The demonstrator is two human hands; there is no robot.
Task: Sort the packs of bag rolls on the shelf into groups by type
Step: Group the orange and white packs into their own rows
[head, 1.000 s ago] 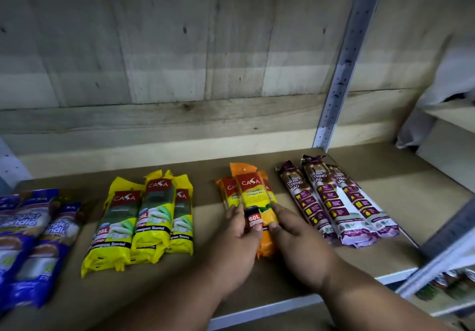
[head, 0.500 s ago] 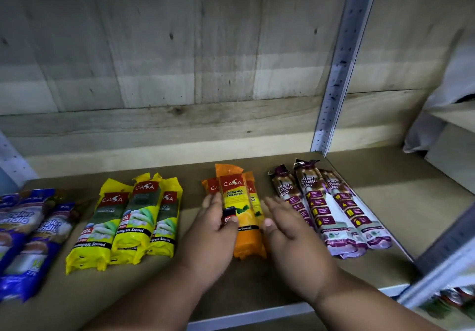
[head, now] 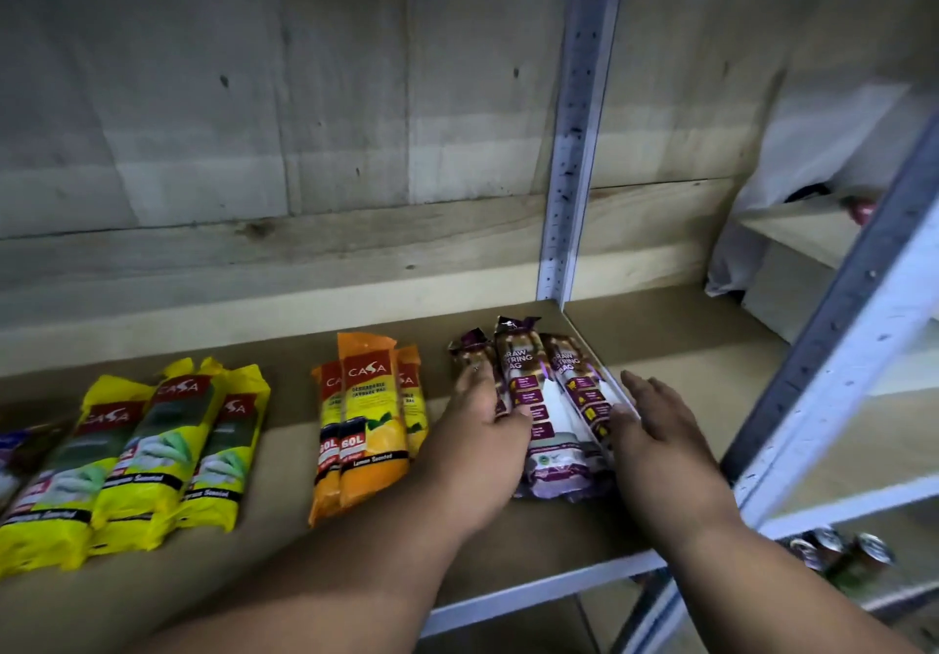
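Three purple draw-string bag packs (head: 546, 399) lie side by side at the right end of the shelf (head: 508, 541). My left hand (head: 482, 430) lies flat against their left side, its fingers over the leftmost pack. My right hand (head: 655, 430) presses their right side with straight fingers. Left of them sits a group of three orange Casa packs (head: 368, 424), the middle one on top. Three yellow Casa packs (head: 147, 455) lie further left. A blue pack (head: 7, 450) shows at the left edge.
A grey perforated upright (head: 574, 145) stands at the back just behind the purple packs. A second metal post (head: 833, 348) rises at the right front. Cans (head: 838, 552) sit on a lower shelf at the right. Wooden boards form the back wall.
Both hands left the orange packs and moved right to the purple packs, now flanking them. The purple packs lie closer together. The camera view shifted left.
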